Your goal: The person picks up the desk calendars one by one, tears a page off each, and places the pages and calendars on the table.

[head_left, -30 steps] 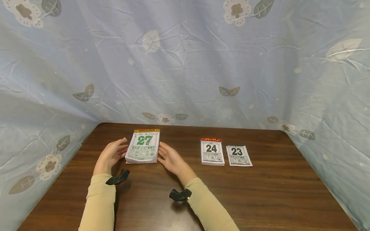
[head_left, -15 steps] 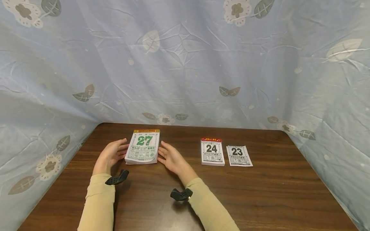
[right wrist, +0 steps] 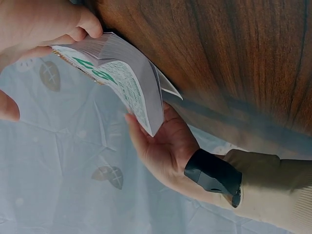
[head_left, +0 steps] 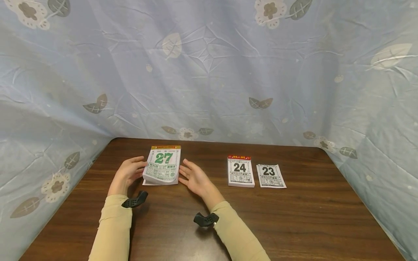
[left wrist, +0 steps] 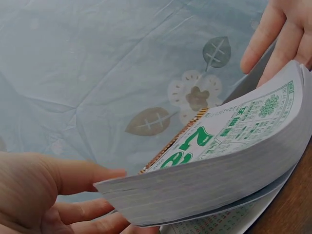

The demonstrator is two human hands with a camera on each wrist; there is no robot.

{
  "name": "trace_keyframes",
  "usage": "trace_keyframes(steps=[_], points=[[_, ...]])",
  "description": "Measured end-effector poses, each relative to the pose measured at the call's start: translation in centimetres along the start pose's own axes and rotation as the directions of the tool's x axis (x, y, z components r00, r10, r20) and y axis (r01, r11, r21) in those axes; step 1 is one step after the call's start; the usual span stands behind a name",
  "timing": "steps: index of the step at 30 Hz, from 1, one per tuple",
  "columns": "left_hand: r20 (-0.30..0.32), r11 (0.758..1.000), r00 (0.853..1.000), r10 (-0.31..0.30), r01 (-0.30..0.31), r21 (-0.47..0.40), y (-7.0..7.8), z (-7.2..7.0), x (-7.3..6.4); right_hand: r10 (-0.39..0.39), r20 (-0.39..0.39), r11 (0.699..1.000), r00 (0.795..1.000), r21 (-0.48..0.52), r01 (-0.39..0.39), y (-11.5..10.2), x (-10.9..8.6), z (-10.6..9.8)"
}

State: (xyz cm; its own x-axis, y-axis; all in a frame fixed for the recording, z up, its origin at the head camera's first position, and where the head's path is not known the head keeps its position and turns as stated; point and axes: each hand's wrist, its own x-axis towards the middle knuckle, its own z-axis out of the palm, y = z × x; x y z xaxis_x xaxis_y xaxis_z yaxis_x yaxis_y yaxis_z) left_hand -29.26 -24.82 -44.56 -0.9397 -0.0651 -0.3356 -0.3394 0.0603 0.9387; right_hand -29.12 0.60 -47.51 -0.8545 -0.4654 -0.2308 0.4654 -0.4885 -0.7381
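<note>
A thick tear-off calendar with a green 27 and a striped yellow-red header lies at the table's back left. My left hand grips its left edge, thumb on top and fingers below in the left wrist view. The lower pages there are raised and bowed over the backing sheet. My right hand stands at the right edge, its fingers extended against the page stack; in the right wrist view its thumb is held away from the calendar.
To the right lie a smaller tear-off calendar with a red header showing 24 and a loose page showing 23. The brown wooden table backs onto a pale blue floral curtain. Each wrist wears a black camera band.
The calendar's lower left pages have risen and curved up off the backing. Both hands have kept nearly the same places beside it.
</note>
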Motion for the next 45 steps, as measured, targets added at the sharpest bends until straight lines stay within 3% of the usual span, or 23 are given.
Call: trace_keyframes(steps=[7, 14, 21, 32, 37, 45], points=[[-0.015, 0.999, 0.999, 0.037, -0.036, 0.013, -0.17, 0.25, 0.16, 0.001, -0.011, 1.0, 1.0, -0.028, -0.001, 0.01, 0.1, -0.03], [-0.05, 0.996, 0.995, 0.084, -0.083, 0.016, -0.37, 0.41, 0.32, -0.038, -0.033, 0.991, 0.999, -0.128, 0.033, 0.11, 0.26, -0.17], [-0.079, 0.98, 0.981, 0.179, -0.17, 0.106, -0.56, 0.4, 0.25, -0.069, -0.03, 0.977, 0.997, -0.204, 0.062, 0.21, 0.26, 0.0], [-0.09, 0.985, 0.982, 0.169, -0.166, 0.037, -0.56, 0.39, 0.19, -0.07, -0.029, 0.98, 0.997, -0.191, 0.063, 0.23, 0.27, 0.33], [-0.048, 0.986, 0.987, 0.152, -0.155, -0.058, -0.46, 0.27, -0.04, -0.071, -0.013, 0.982, 0.997, -0.179, 0.067, 0.44, 0.46, 0.23], [0.082, 0.979, 0.988, 0.133, -0.118, -0.164, -0.4, -0.14, -0.24, -0.066, -0.001, 0.984, 0.998, -0.168, 0.065, 0.53, 0.53, 0.06]])
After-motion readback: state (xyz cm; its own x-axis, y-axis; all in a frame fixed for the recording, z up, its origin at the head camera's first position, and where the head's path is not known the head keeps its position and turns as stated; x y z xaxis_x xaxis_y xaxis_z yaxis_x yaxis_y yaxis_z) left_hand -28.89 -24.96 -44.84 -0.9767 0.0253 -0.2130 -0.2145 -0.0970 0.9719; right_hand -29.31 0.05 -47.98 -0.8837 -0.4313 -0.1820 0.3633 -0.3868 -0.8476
